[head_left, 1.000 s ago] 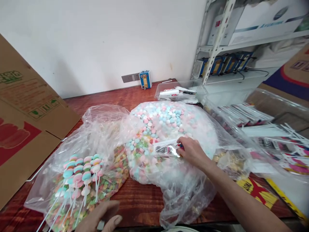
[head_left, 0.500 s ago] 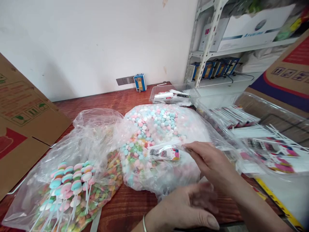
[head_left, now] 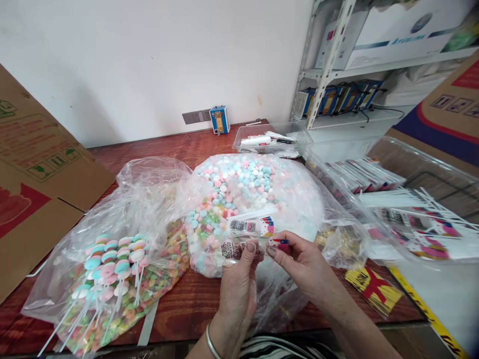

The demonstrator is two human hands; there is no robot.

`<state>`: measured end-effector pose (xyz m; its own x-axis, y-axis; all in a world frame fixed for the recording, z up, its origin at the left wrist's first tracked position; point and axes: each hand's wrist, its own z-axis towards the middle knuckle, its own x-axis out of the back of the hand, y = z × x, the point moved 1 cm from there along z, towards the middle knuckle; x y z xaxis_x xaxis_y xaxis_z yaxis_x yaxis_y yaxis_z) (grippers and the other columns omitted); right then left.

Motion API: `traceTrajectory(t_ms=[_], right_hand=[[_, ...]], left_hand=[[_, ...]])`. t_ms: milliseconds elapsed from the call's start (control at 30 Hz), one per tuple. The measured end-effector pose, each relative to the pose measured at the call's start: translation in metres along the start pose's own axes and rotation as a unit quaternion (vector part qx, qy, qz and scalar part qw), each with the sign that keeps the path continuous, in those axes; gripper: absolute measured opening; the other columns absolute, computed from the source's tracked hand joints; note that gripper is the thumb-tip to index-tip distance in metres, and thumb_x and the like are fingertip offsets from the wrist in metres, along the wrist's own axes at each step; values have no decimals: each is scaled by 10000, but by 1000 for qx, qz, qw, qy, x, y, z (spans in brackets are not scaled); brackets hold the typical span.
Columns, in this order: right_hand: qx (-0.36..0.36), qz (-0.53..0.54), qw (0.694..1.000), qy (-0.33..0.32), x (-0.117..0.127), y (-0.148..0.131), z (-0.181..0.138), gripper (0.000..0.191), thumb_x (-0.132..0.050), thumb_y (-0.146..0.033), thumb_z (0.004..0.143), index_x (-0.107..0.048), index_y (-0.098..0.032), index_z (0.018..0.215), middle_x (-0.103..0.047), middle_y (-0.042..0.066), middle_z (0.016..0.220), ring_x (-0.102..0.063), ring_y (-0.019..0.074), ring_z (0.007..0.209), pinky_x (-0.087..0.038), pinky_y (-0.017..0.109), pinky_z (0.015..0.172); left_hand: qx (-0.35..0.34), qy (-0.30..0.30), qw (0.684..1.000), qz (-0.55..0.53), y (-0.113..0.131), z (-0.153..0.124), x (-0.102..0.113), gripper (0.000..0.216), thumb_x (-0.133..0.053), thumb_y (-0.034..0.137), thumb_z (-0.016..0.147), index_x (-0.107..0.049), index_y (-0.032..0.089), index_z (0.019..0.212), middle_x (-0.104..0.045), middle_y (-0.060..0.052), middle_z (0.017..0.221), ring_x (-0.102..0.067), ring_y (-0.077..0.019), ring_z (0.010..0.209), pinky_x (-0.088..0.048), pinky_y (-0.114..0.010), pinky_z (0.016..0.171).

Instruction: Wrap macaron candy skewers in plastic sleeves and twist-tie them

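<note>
My left hand (head_left: 236, 288) and my right hand (head_left: 304, 263) meet over the near edge of a clear plastic bag of pastel round candies (head_left: 247, 194). Both pinch the same small printed clear wrapper (head_left: 250, 247) with a barcode and a red and blue end. The left thumb and fingers hold its barcode end, the right fingertips its coloured end. A second printed wrapper (head_left: 251, 226) lies on the bag just above them. To the left lies another clear bag (head_left: 123, 249) with candy skewers on white sticks (head_left: 112, 259) on top of small coloured candies.
A cardboard box (head_left: 33, 174) leans at the left. A clear tray of printed wrappers and white sticks (head_left: 404, 199) lies at the right, a small clear tray (head_left: 271, 142) behind the bags, and a metal shelf (head_left: 337, 65) at the back right. A yellow and red packet (head_left: 372, 289) lies on the wooden table (head_left: 175, 149).
My left hand rose from the table's near edge to join the right. The right hand drew back from the bag, and both now pinch one wrapper.
</note>
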<state>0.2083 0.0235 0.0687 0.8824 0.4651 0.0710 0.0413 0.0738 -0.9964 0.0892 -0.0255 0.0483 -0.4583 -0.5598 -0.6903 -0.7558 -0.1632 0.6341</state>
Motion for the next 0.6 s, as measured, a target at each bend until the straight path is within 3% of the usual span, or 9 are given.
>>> traceTrajectory(t_ms=[233,367,433,600], right_hand=[[1,-64,998,25,-11,8,-7,198,-614,-364,858,-667,-186,792,-690,12,777,-591,183,755,-453,258,684],[3,-98,994,37,-12,10,-9,352,-547,-420,893,-570,-185,633,-497,-35,570,-433,123,557,-341,231,525],[13,-115,992,45,-13,9,-9,396,-515,-440,912,-548,-185,611,-438,-43,553,-394,115,536,-310,233,510],[38,-152,987,44,-15,9,-10,439,-511,-477,917,-550,-182,595,-487,-21,573,-444,134,575,-323,248,542]], left_hand=[[-38,30,998,35,5,2,7,353,-901,254,528,-639,173,750,-616,51,662,-548,-70,565,-445,-183,549],[-34,52,996,68,3,3,11,381,-890,356,545,-598,152,681,-554,56,573,-477,-60,491,-380,-183,466],[-15,39,997,68,4,2,12,390,-880,377,563,-603,146,713,-556,51,584,-474,-63,485,-381,-189,454],[32,-24,999,35,9,4,12,353,-875,265,596,-611,145,796,-582,43,662,-495,-54,507,-415,-183,475]])
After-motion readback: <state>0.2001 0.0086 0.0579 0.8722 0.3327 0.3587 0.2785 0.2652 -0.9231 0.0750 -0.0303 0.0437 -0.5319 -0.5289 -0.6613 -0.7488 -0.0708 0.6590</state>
